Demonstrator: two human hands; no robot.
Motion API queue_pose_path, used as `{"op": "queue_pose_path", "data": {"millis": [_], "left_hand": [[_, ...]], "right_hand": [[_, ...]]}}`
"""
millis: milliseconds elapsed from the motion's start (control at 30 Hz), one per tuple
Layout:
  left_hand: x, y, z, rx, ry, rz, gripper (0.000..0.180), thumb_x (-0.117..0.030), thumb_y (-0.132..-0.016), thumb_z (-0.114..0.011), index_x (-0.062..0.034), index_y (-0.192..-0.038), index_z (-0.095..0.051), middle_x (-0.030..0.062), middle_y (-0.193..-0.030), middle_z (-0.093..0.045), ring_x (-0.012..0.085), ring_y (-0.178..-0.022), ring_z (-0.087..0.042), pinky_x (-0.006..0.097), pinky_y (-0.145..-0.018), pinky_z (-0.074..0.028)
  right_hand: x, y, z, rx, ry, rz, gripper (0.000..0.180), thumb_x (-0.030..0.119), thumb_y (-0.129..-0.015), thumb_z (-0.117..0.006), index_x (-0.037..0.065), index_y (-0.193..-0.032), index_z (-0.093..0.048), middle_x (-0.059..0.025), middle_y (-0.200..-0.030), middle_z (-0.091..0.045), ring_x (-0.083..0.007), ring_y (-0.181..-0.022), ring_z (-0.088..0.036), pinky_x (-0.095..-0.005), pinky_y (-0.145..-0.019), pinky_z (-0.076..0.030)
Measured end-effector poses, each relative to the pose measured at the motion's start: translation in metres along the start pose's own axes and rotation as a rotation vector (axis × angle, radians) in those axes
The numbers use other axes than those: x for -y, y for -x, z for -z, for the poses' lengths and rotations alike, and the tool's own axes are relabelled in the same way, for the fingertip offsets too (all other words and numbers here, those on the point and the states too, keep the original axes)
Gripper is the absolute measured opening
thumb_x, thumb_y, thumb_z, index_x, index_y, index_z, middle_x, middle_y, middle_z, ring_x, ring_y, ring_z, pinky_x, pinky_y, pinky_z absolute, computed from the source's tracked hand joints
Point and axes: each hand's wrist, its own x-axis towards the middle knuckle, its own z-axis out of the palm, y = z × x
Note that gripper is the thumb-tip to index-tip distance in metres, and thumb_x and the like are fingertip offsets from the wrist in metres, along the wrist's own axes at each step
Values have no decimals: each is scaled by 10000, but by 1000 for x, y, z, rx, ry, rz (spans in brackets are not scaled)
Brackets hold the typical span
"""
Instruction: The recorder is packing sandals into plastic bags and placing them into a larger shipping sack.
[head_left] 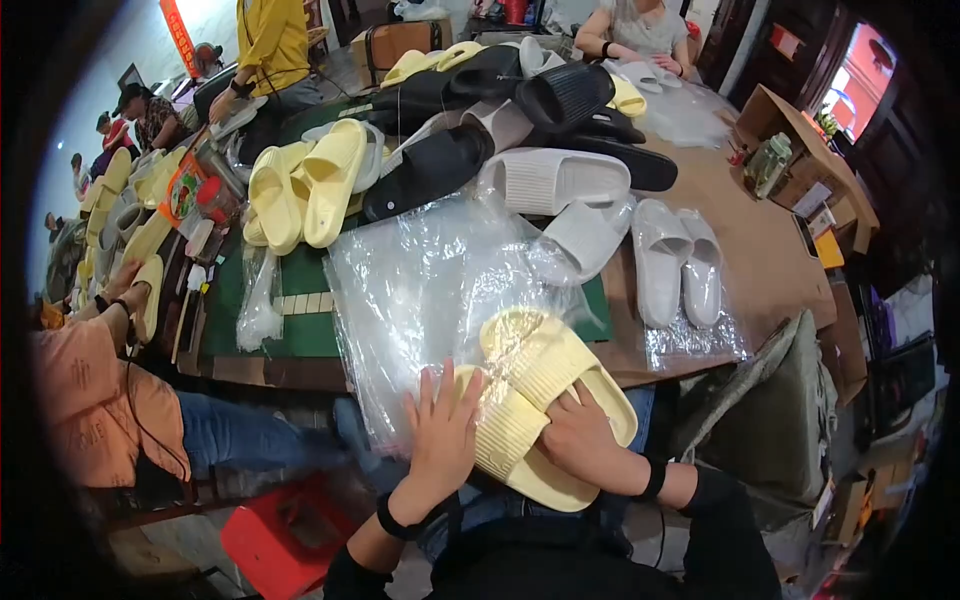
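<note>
A pair of pale yellow slippers [510,430] lies at the table's near edge, toes pointing away to the upper left. My right hand [585,437] reaches into the foot openings and grips the pair, its fingers partly hidden under the straps. Shiny film covers the toe ends, which seem to be inside a clear plastic bag. My left hand [445,430] has its fingers spread against the film, beside the left slipper's toe. Under and beyond it spread clear plastic bags [400,290] in a flat stack.
Yellow, black and grey slippers [430,170] pile up across the table. A bagged light grey pair [680,265] lies to the right, near a cardboard box [800,150]. Left is a co-worker's hand [130,285] with a yellow slipper; below stands a red stool [285,535]. Others sit farther back.
</note>
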Motion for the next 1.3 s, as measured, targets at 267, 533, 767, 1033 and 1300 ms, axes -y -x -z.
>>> {"op": "queue_pose_path", "data": {"millis": [267,533,767,1033,1300], "left_hand": [[29,-6,-3,-67,297,99,457,-138,-991,-384,8,-1424,-360,245,-1500,-282,459,-1382,-237,461,-1140,-198],[8,-55,18,-158,675,70,430,-180,-1019,-363,-26,-1418,-397,198,-1504,-317,375,-1413,-240,413,-1143,-206],[35,-58,3,258,486,68,408,-235,-1025,-401,-59,-1387,-466,109,-1499,-366,269,-1416,-256,358,-1151,-186],[45,-29,-22,94,339,-77,469,-262,-1003,-383,-117,-1448,-363,201,-1475,-353,403,-1369,-306,499,-1126,-229],[-9,-22,-33,56,-35,-8,548,-238,-948,-487,-259,-1470,-325,211,-1516,-223,529,-1350,-215,705,-1017,-227]], "right_hand": [[-18,30,4,136,20,-186,483,231,-666,-699,79,-1124,-670,-154,-1241,-555,-355,-1254,-437,-545,-1088,-260],[-49,68,55,106,-419,-73,443,189,-755,-660,38,-1170,-634,-154,-1277,-537,-351,-1236,-450,-528,-1084,-277],[-40,40,55,239,-1083,289,478,69,-805,-618,23,-1273,-532,-193,-1318,-492,-388,-1219,-443,-449,-1033,-343],[-30,30,13,39,-286,-82,416,246,-724,-690,109,-1116,-662,-141,-1109,-591,-344,-1082,-517,-461,-973,-381],[-10,0,-3,-121,-1,-28,472,225,-665,-699,39,-1097,-664,-193,-1186,-576,-381,-1128,-516,-510,-992,-385]]}}
